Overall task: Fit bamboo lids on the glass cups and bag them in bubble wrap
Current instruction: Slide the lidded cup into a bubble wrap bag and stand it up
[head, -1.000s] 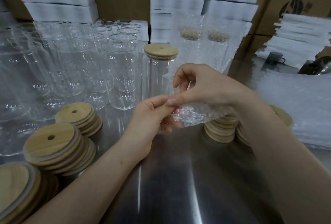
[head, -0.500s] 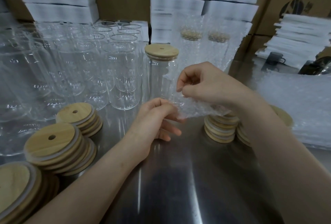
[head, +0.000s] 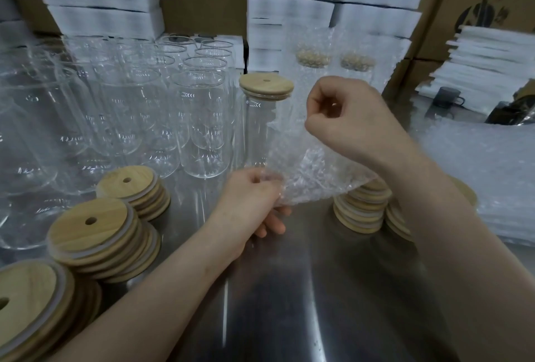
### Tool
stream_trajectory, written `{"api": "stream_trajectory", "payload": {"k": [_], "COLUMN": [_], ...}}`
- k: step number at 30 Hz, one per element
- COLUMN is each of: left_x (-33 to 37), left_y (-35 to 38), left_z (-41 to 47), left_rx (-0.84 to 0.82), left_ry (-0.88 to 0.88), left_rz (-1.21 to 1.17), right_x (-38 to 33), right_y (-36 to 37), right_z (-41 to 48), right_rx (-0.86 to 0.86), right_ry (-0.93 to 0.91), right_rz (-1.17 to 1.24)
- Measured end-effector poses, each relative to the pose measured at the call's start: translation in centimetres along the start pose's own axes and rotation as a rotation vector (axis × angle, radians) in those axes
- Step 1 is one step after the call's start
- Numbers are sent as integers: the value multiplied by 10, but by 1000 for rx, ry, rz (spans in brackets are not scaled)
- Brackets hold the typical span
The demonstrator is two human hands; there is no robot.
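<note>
A clear bubble wrap bag is stretched between my two hands above the steel table. My left hand pinches its lower edge; my right hand pinches its upper edge, higher and to the right. Just behind the bag stands a glass cup with a bamboo lid on it. Several open glass cups stand in rows to the left. Stacks of bamboo lids lie at the front left, and more lid stacks sit under my right forearm.
Two bagged, lidded cups stand at the back centre. A pile of flat bubble wrap bags lies at the right. White boxes and cardboard cartons line the back. The steel table shows bare in front.
My hands have pulled apart: the right rose and moved right, the left dropped slightly, and the bag's mouth has spread open between them.
</note>
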State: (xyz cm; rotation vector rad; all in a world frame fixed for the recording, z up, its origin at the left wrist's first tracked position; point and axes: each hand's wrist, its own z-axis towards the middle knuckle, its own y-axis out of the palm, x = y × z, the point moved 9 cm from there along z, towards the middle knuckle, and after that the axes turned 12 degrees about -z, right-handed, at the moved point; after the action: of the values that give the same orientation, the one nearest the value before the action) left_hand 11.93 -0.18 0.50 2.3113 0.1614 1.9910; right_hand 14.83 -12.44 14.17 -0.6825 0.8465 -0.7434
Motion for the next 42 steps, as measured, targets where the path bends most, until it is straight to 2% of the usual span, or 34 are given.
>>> {"api": "stream_trajectory", "payload": {"k": [2, 5, 11, 13, 16, 18, 24, 28, 31, 42], "left_x": [1, 1, 3, 0, -3, -6, -5, -6, -4, 4], "left_y": [0, 1, 0, 0, 0, 1, -1, -6, -10, -25], "left_z": [0, -3, -8, -9, -8, -7, -6, -2, 1, 4], "left_rx": [11, 14, 26, 33, 28, 12, 13, 56, 71, 145], "left_ry": [14, 25, -18, -49, -95, -120, -127, -114, -93, 56], "left_rz": [20, -13, -126, -173, -256, -289, -342, -384, -439, -551], "right_x": [-2, -4, 5, 3, -3, -5, -4, 0, 1, 1], "right_y": [-8, -8, -2, 7, 36, 50, 40, 11, -6, -23], "right_z": [-1, -1, 7, 13, 21, 25, 25, 11, -1, -27], "right_rx": [67, 66, 48, -17, -203, -236, -26, 227, 353, 498], "right_ry": [-7, 20, 201, 189, 138, 138, 147, 183, 188, 282], "right_rz": [10, 60, 542, 467, 322, 276, 179, 370, 539, 905]}}
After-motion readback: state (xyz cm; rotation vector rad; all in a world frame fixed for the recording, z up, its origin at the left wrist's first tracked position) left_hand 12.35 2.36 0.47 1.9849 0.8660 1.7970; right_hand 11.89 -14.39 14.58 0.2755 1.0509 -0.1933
